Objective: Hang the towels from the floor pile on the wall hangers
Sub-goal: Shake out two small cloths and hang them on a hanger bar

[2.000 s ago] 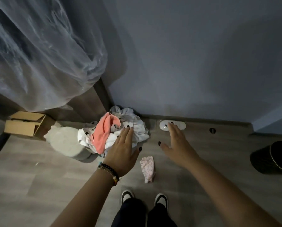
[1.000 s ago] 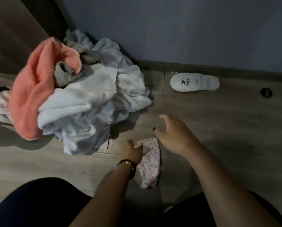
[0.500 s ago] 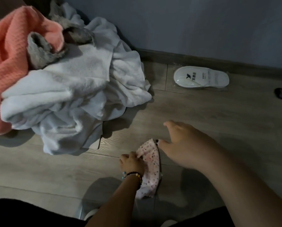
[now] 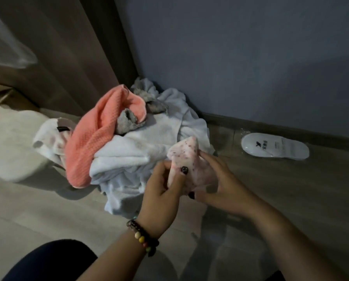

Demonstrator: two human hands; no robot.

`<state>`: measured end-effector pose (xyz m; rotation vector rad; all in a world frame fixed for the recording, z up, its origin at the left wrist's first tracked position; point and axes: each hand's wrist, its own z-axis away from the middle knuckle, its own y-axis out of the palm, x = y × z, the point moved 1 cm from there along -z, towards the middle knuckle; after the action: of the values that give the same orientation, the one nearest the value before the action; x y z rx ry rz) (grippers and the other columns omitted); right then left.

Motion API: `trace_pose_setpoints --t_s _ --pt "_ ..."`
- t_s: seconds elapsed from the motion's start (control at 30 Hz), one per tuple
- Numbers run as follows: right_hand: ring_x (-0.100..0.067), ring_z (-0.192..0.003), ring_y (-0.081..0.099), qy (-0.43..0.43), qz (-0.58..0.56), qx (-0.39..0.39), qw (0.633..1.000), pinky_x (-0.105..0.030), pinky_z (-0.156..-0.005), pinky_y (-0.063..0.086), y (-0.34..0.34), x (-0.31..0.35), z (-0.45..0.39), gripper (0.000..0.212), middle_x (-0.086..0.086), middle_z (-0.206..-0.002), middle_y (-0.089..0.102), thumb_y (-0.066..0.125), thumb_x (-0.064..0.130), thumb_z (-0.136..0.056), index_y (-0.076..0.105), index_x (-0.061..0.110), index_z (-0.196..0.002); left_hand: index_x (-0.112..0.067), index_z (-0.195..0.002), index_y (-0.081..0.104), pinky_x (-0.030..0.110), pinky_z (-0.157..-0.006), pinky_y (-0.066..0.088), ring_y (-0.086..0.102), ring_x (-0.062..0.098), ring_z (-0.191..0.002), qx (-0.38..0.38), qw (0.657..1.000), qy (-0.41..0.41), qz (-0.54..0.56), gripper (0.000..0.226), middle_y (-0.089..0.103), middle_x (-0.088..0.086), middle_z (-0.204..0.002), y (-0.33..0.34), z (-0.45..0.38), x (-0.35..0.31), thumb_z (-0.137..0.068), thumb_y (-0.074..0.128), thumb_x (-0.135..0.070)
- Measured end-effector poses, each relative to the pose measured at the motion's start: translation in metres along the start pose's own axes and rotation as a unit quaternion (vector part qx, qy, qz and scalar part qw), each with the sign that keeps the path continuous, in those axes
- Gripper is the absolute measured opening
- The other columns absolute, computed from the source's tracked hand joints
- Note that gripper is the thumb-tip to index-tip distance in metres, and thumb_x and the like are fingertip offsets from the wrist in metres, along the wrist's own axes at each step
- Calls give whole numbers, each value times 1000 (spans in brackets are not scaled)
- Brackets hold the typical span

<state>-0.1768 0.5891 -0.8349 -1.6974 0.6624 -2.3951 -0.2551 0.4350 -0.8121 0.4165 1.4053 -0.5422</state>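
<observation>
Speckled towel [image 4: 186, 153], earlier on the floor, is now lifted, gripped by left hand [image 4: 161, 191] and right hand [image 4: 222, 185].

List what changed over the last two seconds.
The small speckled cloth came up off the floor; left hand took hold first, and now right hand grips it too. The towel pile and wrapped slipper stayed put.

The small cloth [image 4: 186, 159] I hold is pale pink, speckled with darker pink and brownish dots. My nails are painted dark, maybe black in this dim light. My bracelet [image 4: 143, 238] mixes dark, cream, yellow and green beads. The pile has a coral waffle-textured towel [image 4: 92, 142], white towels [image 4: 149, 138], and grey rags [image 4: 127, 120]. A white slipper [image 4: 274, 146] lies on the grey-brown wood-grain floor [image 4: 291, 189].
</observation>
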Motion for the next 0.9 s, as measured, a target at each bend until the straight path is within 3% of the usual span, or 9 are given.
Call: trace_pose_setpoints --t_s 0.1,0.2,0.27,0.43,0.57,0.63,0.7,0.8,0.9 --pt "-1 -123 48 -50 -39 -68 996 -27 -94 50 14 13 -10 66 17 -137 45 75 38 -74 46 38 -134 -5 -99 57 29 -54 54 68 22 -72 -43 995 -1 95 27 68 9 -84 -18 -6 -37 -87 62 -29" --pt "-5 -83 66 -64 -39 -165 983 -17 -68 53 17 24 -15 18 6 -90 70 68 6 -85 69 20 -95 -3 -106 60 32 -61 55 67 19 -75 -100 964 -74 236 19 69 10 -88 -37 -20 -53 -94 55 -17" --pt "-1 -74 65 -52 -82 -187 978 -12 -60 49 15 39 -15 16 9 -80 70 68 5 -85 69 21 -89 -5 -107 60 31 -66 53 64 19 -81 -151 941 -123 278 18 67 11 -93 -58 -32 -50 -94 52 -13" --pt "3 -80 63 -109 -70 -144 981 -10 -61 48 27 97 -22 24 20 -88 68 70 6 -82 66 29 -90 -31 -109 54 29 -79 45 55 6 -100 -201 962 -112 145 14 59 -11 -109 -100 -34 -45 -98 46 -32" --pt "0 -88 65 -150 -47 -73 985 -14 -70 51 49 149 -45 18 16 -91 70 67 13 -86 71 25 -99 -40 -124 54 28 -101 40 51 -2 -121 -84 996 25 33 36 58 -19 -129 -125 -32 -55 -95 36 -55" --pt "-3 -92 65 -171 -53 -68 981 -20 -78 54 56 176 -56 16 13 -94 71 67 16 -87 71 25 -99 -40 -126 53 27 -98 46 56 -1 -116 -25 999 36 23 37 60 -26 -121 -145 -32 -63 -92 49 -54" --pt "-3 -93 66 -190 -43 -53 979 -20 -80 55 55 200 -66 16 11 -95 72 68 13 -86 71 24 -96 -35 -117 60 30 -88 54 63 8 -106 -5 999 47 -21 33 66 -18 -111 -163 -31 -71 -86 63 -48" --pt "-11 -92 69 -206 -82 10 975 -23 -81 55 39 227 -80 29 0 -98 73 63 -4 -78 69 17 -97 -21 -100 70 41 -80 59 68 26 -91 -99 993 65 -20 19 72 3 -94 -182 -29 -78 -85 65 -32" --pt "-16 -83 67 -207 -187 -145 949 -22 -72 52 40 224 -111 31 -5 -90 69 52 -11 -76 64 12 -94 -23 -93 71 33 -73 59 70 18 -81 -209 973 86 46 11 74 1 -85 -195 -29 -86 -89 62 -29"
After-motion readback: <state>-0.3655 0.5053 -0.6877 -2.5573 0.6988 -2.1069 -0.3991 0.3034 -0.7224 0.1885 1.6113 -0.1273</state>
